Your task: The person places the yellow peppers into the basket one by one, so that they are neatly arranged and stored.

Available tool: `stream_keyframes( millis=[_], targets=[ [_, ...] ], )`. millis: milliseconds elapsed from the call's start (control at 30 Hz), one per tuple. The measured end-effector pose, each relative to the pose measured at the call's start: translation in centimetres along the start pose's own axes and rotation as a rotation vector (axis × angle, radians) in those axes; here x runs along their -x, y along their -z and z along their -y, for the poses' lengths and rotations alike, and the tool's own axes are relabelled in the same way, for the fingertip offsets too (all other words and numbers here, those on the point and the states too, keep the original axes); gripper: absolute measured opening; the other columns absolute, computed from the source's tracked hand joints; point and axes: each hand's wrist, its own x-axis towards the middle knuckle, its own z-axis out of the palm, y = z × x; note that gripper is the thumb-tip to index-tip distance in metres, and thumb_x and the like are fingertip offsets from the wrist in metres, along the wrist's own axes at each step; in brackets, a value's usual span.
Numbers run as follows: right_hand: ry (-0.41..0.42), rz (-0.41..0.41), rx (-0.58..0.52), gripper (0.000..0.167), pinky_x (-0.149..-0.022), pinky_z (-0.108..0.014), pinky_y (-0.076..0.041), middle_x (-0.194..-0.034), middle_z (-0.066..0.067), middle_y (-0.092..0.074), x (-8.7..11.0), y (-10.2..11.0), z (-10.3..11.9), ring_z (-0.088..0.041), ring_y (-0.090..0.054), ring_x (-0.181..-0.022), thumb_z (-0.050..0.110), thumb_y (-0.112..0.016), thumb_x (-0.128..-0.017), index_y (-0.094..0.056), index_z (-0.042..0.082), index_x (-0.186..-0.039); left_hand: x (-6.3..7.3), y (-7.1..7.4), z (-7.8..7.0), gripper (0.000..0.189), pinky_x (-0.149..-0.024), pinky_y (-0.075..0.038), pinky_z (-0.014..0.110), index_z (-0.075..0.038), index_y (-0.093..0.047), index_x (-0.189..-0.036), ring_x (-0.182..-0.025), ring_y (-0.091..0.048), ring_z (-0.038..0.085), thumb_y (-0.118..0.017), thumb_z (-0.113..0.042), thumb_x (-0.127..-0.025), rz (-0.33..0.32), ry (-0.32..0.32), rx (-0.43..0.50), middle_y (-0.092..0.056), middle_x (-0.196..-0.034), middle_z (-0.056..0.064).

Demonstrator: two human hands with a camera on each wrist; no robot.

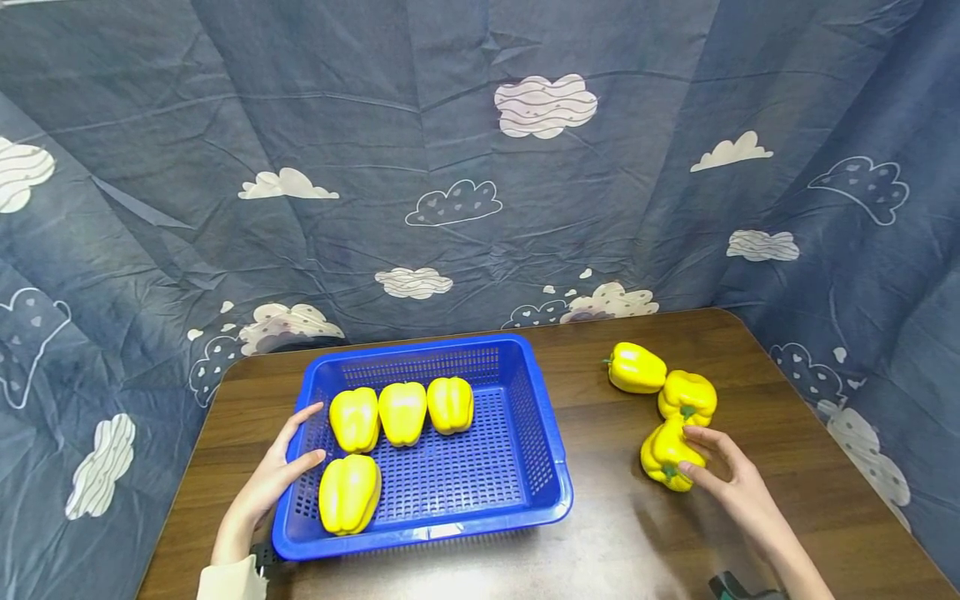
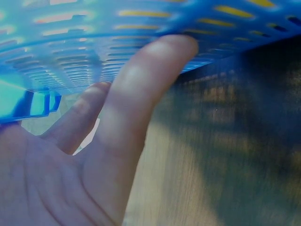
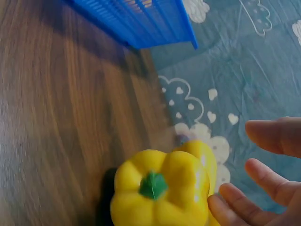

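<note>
With straight-fingered left hand at basket, seems at pickup step, needing a pinch on nearest pepper at 4 o'clock from spread-fingered right hand.

Peppers are yellow; basket blue; curtain cloud-patterned.

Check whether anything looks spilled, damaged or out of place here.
Nothing stands out: the basket is upright with four peppers inside, three more peppers cluster to its right, and I see no spill or damage.
</note>
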Motion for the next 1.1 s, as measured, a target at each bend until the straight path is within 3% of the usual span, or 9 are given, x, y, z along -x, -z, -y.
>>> stream_keyframes(
  millis=[300,500,600,767,967,1100],
  targets=[
    [0.028,0.067,-0.071,0.043,-0.086,-0.012,-0.041,-0.123,0.012,-0.054,-0.4,-2.7,1.8,0.004,-0.048,-0.111,0.004,-0.061,-0.091,-0.045,-0.007,-0.13,0.0,0.1,0.0,0.063,-0.082,-0.05,0.056,-0.018,-0.021,-0.15,-0.125,-0.032,0.057,-0.052,-0.012,-0.095,0.01,0.008,0.005,-0.014,-0.151,0.026],
    [-0.052,0.144,-0.165,0.045,-0.085,-0.017,-0.046,-0.131,-0.01,-0.049,-0.9,-3.6,3.1,0.002,-0.05,-0.113,0.008,-0.059,-0.094,-0.042,-0.006,-0.134,0.0,0.0,-0.1,0.063,-0.082,-0.05,0.057,-0.018,-0.021,-0.15,-0.125,-0.032,0.057,-0.052,-0.012,-0.095,0.005,0.008,-0.002,-0.011,-0.153,0.025],
    [-0.063,0.14,-0.171,0.045,-0.084,-0.018,-0.048,-0.129,0.0,-0.048,-1.0,-3.5,3.3,0.001,-0.052,-0.111,0.009,-0.059,-0.094,-0.041,-0.005,-0.133,0.0,0.0,0.0,0.063,-0.082,-0.049,0.058,-0.018,-0.021,-0.15,-0.125,-0.032,0.057,-0.052,-0.013,-0.095,0.007,0.003,-0.011,-0.009,-0.153,0.024],
    [-0.002,0.053,-0.143,0.042,-0.081,-0.014,-0.047,-0.119,0.022,-0.053,-1.1,-2.3,2.7,0.001,-0.056,-0.105,0.003,-0.06,-0.092,-0.044,-0.007,-0.13,-0.1,0.1,0.2,0.063,-0.085,-0.049,0.055,-0.017,-0.022,-0.15,-0.125,-0.033,0.054,-0.053,-0.011,-0.095,0.006,-0.012,-0.011,-0.012,-0.153,0.024],
    [-0.029,-0.002,-0.102,0.044,-0.084,-0.008,-0.041,-0.117,0.028,-0.051,-1.0,-0.2,0.8,0.009,-0.051,-0.105,0.002,-0.061,-0.091,-0.044,-0.002,-0.132,-0.2,0.1,0.3,0.063,-0.087,-0.047,0.053,-0.015,-0.021,-0.15,-0.127,-0.032,0.051,-0.053,-0.01,-0.095,0.011,-0.037,-0.02,-0.014,-0.152,0.025],
    [-0.054,0.003,-0.039,0.051,-0.086,-0.005,-0.036,-0.117,0.031,-0.047,-0.7,0.3,-0.5,0.015,-0.043,-0.108,0.002,-0.065,-0.088,-0.04,-0.007,-0.132,-0.1,0.1,0.2,0.064,-0.088,-0.047,0.052,-0.015,-0.021,-0.15,-0.127,-0.031,0.051,-0.053,-0.01,-0.095,0.015,-0.039,-0.024,-0.013,-0.152,0.025]
  ],
)
